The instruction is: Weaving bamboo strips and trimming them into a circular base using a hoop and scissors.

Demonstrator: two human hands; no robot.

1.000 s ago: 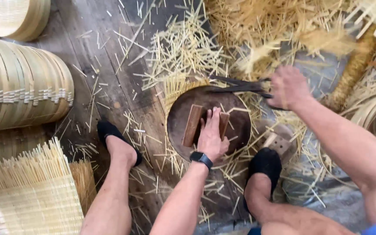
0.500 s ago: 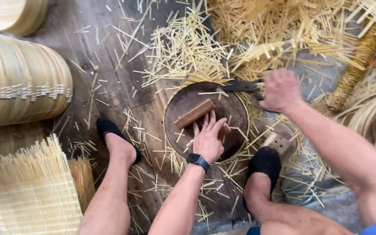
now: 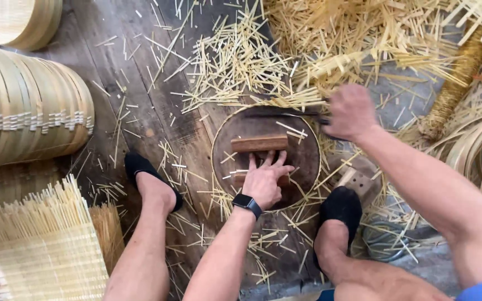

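Fingers of left hand point(image 3: 264, 181) spread flat by wooden block point(image 3: 259, 144) (round chopping block point(image 3: 302, 161)); right hand point(image 3: 351, 111) fisted around knife point(image 3: 283, 115).

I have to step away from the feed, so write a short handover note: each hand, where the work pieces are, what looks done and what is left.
Left hand: flat, fingers spread, touching the brown wooden block on the round chopping block; it grips nothing.
Right hand: closed on the handle of a dark blade lying along the block's far rim.
Done: many cut bamboo slivers lie scattered beyond the block.
Left: the wooden block looks whole, not yet split.
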